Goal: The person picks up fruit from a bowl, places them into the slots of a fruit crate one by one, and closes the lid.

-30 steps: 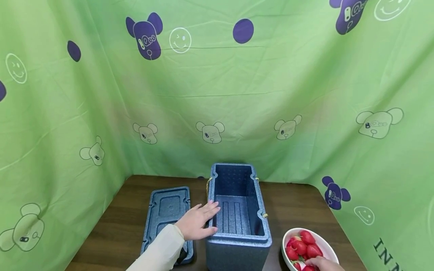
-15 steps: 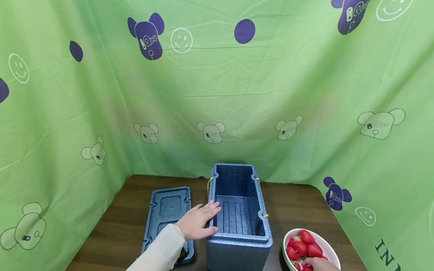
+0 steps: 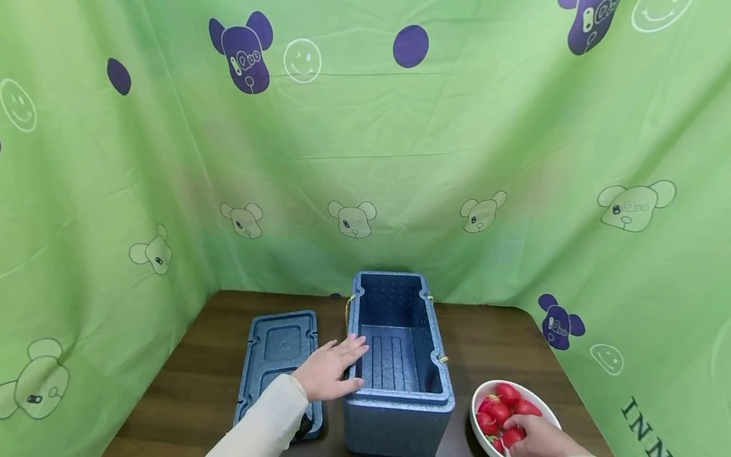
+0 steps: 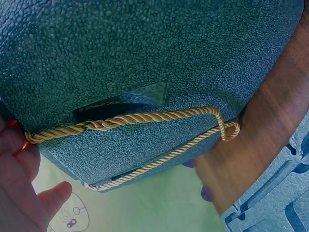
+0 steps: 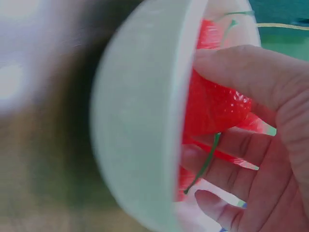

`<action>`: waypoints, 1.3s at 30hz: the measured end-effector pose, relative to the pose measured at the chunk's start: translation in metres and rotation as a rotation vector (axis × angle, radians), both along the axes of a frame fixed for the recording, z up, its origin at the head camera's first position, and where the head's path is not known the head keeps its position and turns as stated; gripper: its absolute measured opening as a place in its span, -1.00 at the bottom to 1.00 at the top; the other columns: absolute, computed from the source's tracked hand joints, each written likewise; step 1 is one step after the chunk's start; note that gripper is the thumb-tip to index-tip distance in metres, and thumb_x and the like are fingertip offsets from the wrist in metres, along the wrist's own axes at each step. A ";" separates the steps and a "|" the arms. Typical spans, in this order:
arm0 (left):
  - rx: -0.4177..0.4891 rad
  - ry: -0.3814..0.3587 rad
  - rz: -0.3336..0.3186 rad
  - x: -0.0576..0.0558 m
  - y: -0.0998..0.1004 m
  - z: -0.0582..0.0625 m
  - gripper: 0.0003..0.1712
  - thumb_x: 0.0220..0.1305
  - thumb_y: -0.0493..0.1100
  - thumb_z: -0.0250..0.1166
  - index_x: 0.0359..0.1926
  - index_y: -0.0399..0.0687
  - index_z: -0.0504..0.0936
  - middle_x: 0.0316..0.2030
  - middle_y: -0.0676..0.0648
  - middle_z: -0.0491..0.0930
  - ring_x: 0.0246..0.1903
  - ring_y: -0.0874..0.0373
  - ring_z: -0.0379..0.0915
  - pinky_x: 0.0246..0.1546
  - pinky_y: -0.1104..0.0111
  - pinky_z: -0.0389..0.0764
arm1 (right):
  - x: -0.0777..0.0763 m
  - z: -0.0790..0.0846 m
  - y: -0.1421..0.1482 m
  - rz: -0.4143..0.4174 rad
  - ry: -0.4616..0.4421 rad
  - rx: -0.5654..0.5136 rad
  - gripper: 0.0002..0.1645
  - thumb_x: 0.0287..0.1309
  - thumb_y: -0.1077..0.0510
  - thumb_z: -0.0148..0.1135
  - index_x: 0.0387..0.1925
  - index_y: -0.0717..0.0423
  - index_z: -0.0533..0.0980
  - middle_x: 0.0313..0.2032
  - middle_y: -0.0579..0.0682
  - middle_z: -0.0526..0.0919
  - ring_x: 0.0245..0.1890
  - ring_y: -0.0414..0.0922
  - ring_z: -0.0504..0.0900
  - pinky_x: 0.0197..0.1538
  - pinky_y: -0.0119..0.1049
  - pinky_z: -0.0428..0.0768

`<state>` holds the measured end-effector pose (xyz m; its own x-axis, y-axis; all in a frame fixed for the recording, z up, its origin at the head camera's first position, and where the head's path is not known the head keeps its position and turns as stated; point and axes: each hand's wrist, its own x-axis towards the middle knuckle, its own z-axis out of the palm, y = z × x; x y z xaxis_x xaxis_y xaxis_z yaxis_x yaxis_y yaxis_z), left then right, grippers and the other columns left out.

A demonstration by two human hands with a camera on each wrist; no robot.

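A tall blue foam box point(image 3: 396, 428) stands without its lid in the middle of the table. My left hand point(image 3: 328, 371) rests on its left rim, fingers and thumb straight. In the left wrist view a gold cord point(image 4: 159, 116) runs along the box's side past a slot. To the right, a white bowl point(image 5: 135, 121) holds several red strawberries point(image 3: 499, 414) with green stems. My right hand point(image 3: 537, 435) reaches into it. Seen from the right wrist, its thumb and fingers grip one strawberry point(image 5: 219, 108); the bowl's wall partly hides the fingertips.
The blue lid point(image 3: 282, 343) lies flat on the brown wooden table point(image 3: 177, 387), left of the box, partly under my left forearm. A black item near its front end is mostly covered by the sleeve. A green printed cloth point(image 3: 354, 127) hangs behind and at both sides.
My right hand has shifted slightly within the bowl and more of it shows, its fingers around a strawberry. The left hand stays on the rim. The head view has shifted a little.
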<state>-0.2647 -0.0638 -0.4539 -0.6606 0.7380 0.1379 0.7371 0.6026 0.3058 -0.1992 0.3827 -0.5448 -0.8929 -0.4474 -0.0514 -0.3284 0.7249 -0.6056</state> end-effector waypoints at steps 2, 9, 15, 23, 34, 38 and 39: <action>0.001 0.003 0.000 0.000 0.001 0.001 -0.29 0.34 0.15 0.01 0.38 -0.15 0.31 0.40 -0.09 0.20 0.40 0.03 0.04 0.29 -0.03 0.16 | -0.002 0.007 0.000 0.009 0.042 -0.019 -0.69 -0.26 0.37 0.34 -0.33 0.39 0.53 -0.49 -0.20 0.50 -0.52 -0.41 0.32 -0.45 -0.43 0.39; 0.002 -0.005 0.007 0.002 0.003 0.001 -0.28 0.33 0.15 0.00 0.38 -0.16 0.31 0.39 -0.09 0.21 0.40 0.03 0.04 0.29 -0.03 0.17 | -0.008 0.034 -0.006 -0.062 0.171 0.099 -0.60 -0.25 0.32 0.41 -0.24 0.32 0.56 -0.34 0.04 0.60 -0.41 -0.29 0.47 -0.33 -0.34 0.50; 0.009 -0.008 0.007 0.004 0.003 0.000 -0.28 0.34 0.16 -0.02 0.38 -0.16 0.31 0.39 -0.09 0.20 0.40 0.04 0.03 0.29 -0.03 0.16 | -0.010 0.055 -0.007 -0.141 0.237 0.131 -0.55 -0.27 0.32 0.44 -0.20 0.36 0.58 -0.34 -0.01 0.56 -0.40 -0.22 0.52 -0.32 -0.28 0.53; 0.009 -0.001 0.000 0.003 0.001 -0.003 -0.28 0.35 0.17 -0.04 0.38 -0.16 0.29 0.40 -0.10 0.19 0.40 0.03 0.03 0.29 -0.05 0.16 | -0.015 0.075 -0.012 -0.206 0.344 0.121 -0.56 -0.26 0.32 0.47 -0.19 0.26 0.62 -0.29 0.00 0.60 -0.36 -0.19 0.55 -0.30 -0.26 0.55; 0.017 -0.003 -0.004 0.001 0.001 0.000 -0.27 0.36 0.18 -0.05 0.38 -0.17 0.29 0.40 -0.11 0.19 0.40 0.02 0.04 0.28 -0.05 0.17 | -0.024 0.091 -0.021 -0.255 0.496 0.099 -0.55 -0.25 0.29 0.51 -0.18 0.19 0.63 -0.25 0.03 0.62 -0.32 -0.10 0.59 -0.29 -0.18 0.57; 0.028 -0.004 -0.010 0.000 -0.001 0.000 -0.28 0.35 0.16 -0.02 0.38 -0.17 0.29 0.40 -0.11 0.19 0.40 0.00 0.04 0.27 -0.08 0.18 | -0.027 0.097 -0.028 -0.252 0.490 0.070 -0.56 -0.20 0.25 0.50 -0.15 0.19 0.63 -0.27 -0.02 0.62 -0.34 -0.18 0.56 -0.30 -0.22 0.56; 0.030 0.000 -0.012 0.000 -0.001 -0.001 -0.28 0.35 0.16 -0.03 0.38 -0.18 0.30 0.40 -0.11 0.19 0.39 0.00 0.05 0.26 -0.08 0.18 | -0.028 0.098 -0.031 -0.249 0.493 0.066 -0.56 -0.19 0.25 0.50 -0.15 0.19 0.63 -0.28 -0.04 0.62 -0.35 -0.20 0.56 -0.30 -0.23 0.56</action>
